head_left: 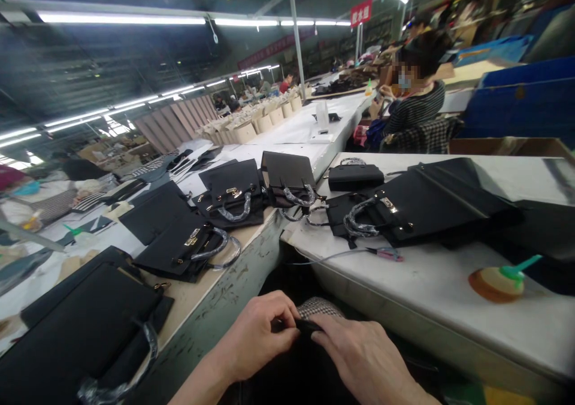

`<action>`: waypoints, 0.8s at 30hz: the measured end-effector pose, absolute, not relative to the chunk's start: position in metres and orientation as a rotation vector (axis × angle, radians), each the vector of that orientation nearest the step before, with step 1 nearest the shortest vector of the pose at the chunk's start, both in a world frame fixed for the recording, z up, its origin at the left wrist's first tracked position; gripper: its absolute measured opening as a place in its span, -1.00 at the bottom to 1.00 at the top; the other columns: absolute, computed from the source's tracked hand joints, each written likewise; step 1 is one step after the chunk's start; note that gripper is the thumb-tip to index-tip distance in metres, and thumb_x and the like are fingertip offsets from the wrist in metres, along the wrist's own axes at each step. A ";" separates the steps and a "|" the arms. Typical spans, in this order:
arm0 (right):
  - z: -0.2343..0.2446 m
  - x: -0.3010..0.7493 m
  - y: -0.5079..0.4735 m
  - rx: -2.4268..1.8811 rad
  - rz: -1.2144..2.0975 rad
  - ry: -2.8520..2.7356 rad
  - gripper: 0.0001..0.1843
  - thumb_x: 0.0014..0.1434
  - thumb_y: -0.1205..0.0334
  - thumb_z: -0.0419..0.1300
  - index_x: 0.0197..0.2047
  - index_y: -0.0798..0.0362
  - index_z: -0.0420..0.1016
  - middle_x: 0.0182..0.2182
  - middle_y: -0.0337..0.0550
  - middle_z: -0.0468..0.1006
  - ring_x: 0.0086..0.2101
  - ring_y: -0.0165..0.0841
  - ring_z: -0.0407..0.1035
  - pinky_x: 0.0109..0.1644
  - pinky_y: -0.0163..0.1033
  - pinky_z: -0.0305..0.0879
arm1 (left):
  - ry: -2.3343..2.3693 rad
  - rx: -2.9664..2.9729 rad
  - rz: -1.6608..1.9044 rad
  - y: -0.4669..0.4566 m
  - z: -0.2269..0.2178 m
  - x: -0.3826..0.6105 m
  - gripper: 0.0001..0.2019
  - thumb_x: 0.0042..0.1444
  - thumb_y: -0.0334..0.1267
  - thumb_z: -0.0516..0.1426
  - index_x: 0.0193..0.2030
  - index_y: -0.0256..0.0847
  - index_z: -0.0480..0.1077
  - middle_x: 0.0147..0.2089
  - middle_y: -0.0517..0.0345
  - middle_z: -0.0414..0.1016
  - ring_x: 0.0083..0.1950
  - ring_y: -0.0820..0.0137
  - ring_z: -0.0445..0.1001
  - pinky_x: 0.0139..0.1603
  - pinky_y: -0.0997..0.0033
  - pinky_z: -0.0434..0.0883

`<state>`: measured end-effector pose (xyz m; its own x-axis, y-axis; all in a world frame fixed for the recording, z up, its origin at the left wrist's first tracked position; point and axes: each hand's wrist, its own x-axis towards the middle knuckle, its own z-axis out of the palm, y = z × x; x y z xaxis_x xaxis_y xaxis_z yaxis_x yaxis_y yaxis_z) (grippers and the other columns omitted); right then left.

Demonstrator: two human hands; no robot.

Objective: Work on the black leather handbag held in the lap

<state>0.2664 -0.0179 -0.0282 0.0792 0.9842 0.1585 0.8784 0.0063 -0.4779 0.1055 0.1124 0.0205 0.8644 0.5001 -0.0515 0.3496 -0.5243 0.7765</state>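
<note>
My left hand and my right hand meet low in the middle of the view, between two tables. Both pinch a small black piece held between their fingertips; most of it is hidden by the fingers. Several black handbags with wrapped handles lie on the tables, one at the lower left, one further back, one on the right table.
A long conveyor table runs off to the left back, a white table stands on the right. On it lie a glue bottle with a green nozzle and a pink-handled tool. A person in a striped top sits behind.
</note>
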 end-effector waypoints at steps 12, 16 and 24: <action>-0.030 0.268 -0.016 -1.951 0.356 -1.859 -0.79 0.35 0.27 0.10 -0.31 -0.05 0.50 -0.45 -0.28 0.62 -0.45 -0.25 0.52 -0.43 -0.20 0.08 | 0.626 2.262 0.224 0.112 0.015 0.108 -0.82 0.07 -0.50 0.15 -0.48 -0.20 0.32 -0.30 0.22 0.52 -0.28 0.46 0.46 -0.22 0.50 0.30; -0.031 0.267 -0.016 -1.936 0.319 -1.895 -0.77 0.35 0.33 0.08 -0.34 -0.02 0.47 -0.48 -0.27 0.58 -0.47 -0.27 0.47 -0.41 -0.18 0.00 | 0.647 2.307 0.189 0.112 0.014 0.109 -0.85 0.10 -0.48 0.13 -0.44 -0.20 0.35 -0.33 0.23 0.49 -0.31 0.46 0.43 -0.24 0.49 0.27; -0.028 0.271 -0.008 -1.740 0.300 -2.079 -0.81 0.26 0.47 0.11 -0.25 0.00 0.46 -0.34 -0.25 0.59 -0.38 -0.29 0.46 -0.37 -0.19 0.03 | 0.729 2.289 0.160 0.108 0.015 0.110 -0.87 0.07 -0.46 0.15 -0.46 -0.21 0.36 -0.44 0.28 0.44 -0.37 0.48 0.37 -0.31 0.49 0.21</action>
